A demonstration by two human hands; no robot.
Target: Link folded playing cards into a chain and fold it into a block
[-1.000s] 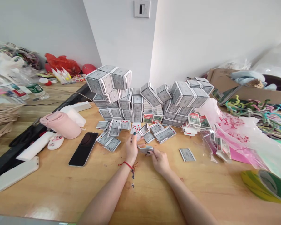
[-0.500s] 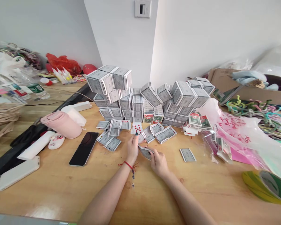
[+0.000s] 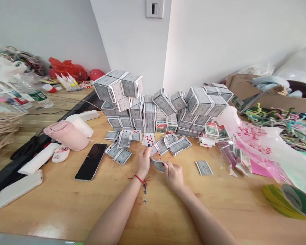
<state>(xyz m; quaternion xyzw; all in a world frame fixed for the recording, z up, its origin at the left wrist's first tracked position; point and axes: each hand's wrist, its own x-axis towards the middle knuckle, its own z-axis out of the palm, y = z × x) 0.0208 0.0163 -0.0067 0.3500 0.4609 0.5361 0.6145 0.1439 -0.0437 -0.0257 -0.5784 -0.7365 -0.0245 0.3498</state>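
Note:
My left hand point(image 3: 143, 161) and my right hand point(image 3: 173, 175) meet over the wooden table point(image 3: 66, 204), both closed on a small deck of grey-backed playing cards point(image 3: 158, 164) held between them. A red string bracelet circles my left wrist. Just beyond my fingers lies a face-up red diamond card point(image 3: 149, 139) among loose grey-backed card packs point(image 3: 122, 153). A big heap of stacked card boxes point(image 3: 153, 105) rises behind them against the wall. A single card pack point(image 3: 204, 167) lies alone to the right of my right hand.
A black phone point(image 3: 91, 161), a pink bottle point(image 3: 66, 135) and white items lie to the left. Pink and clear plastic bags point(image 3: 255, 143), a cardboard box point(image 3: 265, 95), coloured pipe cleaners point(image 3: 283, 122) and a yellow-green tape roll point(image 3: 290, 202) are on the right.
The deck between my hands has tilted from flat to slanted, and my hands have drawn a little closer together. Everything else on the table stays put.

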